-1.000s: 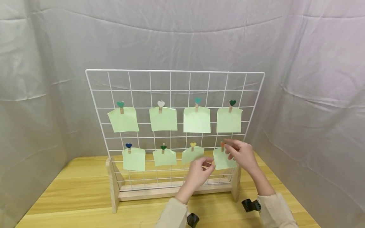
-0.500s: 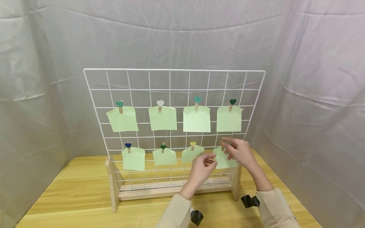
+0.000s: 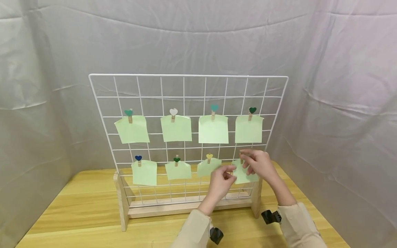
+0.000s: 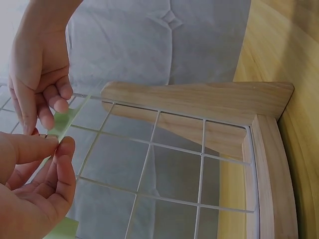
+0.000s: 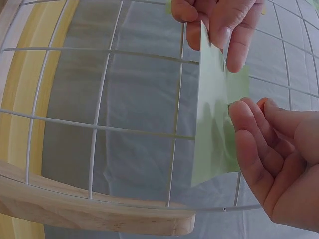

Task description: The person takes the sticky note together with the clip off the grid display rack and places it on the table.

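My right hand [image 3: 260,167] pinches a small wooden clothespin [image 3: 241,160] at the top of the lower right green paper note [image 3: 241,175]. Its heart-shaped head is mostly covered by the fingertips. With thumb and index finger, my left hand [image 3: 219,183] pinches the left edge of that same note. In the right wrist view the note [image 5: 212,124] stands out from the wire grid at an angle, between the two hands. The left wrist view has my left hand [image 4: 37,184] below my right hand [image 4: 42,69], fingertips close together at the paper.
A white wire grid panel [image 3: 184,98] stands in a wooden base [image 3: 189,210] on the wood-grain table [image 3: 74,213]. Several other green notes hang from heart clothespins in two rows, such as the upper right note [image 3: 248,130]. Grey cloth [image 3: 198,44] surrounds the table.
My left hand has moved slightly up and right along the note's edge, its thumb and index finger meeting there. My right fingers have shifted slightly left, covering the clothespin's orange heart.
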{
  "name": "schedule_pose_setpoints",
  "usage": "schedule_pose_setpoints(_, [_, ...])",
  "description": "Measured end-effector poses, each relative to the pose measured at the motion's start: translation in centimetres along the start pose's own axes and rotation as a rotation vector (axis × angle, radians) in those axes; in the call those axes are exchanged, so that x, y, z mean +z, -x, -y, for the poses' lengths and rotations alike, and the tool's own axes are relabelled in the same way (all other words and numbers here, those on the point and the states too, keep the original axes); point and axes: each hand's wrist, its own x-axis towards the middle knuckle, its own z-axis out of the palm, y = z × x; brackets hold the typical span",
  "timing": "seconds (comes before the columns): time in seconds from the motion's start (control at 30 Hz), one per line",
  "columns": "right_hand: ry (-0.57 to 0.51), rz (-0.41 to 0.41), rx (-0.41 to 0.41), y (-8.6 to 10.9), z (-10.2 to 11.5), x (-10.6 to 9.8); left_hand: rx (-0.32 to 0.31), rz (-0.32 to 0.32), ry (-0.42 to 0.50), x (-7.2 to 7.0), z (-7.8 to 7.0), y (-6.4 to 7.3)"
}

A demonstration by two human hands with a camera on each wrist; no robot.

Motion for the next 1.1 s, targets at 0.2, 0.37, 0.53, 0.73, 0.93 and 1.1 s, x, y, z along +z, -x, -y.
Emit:
schedule_pose_setpoints(0.2, [-0.001, -0.026, -0.005, -0.1, 0.1, 0.2, -0.015, 0.003, -0.012, 0.0, 0.0, -0.3])
schedule_pose_setpoints(0.37, [0.013, -0.067, -0.006, 0.0, -0.1, 0.4, -0.034, 0.009, -0.014, 0.0, -0.1, -0.2])
schedule_pose_setpoints(0.53, [0.026, -0.097, -0.02, 0.1, -0.1, 0.7, -0.038, 0.006, -0.016, 0.0, 0.0, -0.1])
schedule_pose_setpoints(0.73, [0.036, -0.131, -0.034, 0.0, -0.1, 0.9, -0.043, -0.001, -0.023, 0.0, -0.1, -0.2])
schedule_pose_setpoints(0.93, [0.041, -0.148, -0.03, 0.0, -0.1, 1.1, -0.029, -0.015, -0.03, -0.1, -0.1, -0.2])
schedule_pose_setpoints(1.1, [0.027, -0.187, -0.047, 0.0, -0.3, 1.5, -0.03, -0.015, -0.024, -0.1, 0.1, -0.2])
